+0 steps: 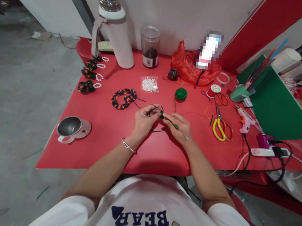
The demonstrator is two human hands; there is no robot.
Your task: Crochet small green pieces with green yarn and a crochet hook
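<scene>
My left hand pinches a small piece of dark green crochet work, with green yarn looped about its fingers. Closed around a thin crochet hook, my right hand meets the left at the green piece. The hook's silvery end sticks out behind the right hand; its tip is hidden at the work. A green yarn ball lies just beyond, its strand running toward my hands. To the left rests a multicoloured crocheted strip, curled with a loose yarn tail.
On the red table are a pearl bead packet, yellow-handled scissors, a pink glue gun and a metal mug. Behind stand a tall bottle and a jar. Cables surround a power strip at right.
</scene>
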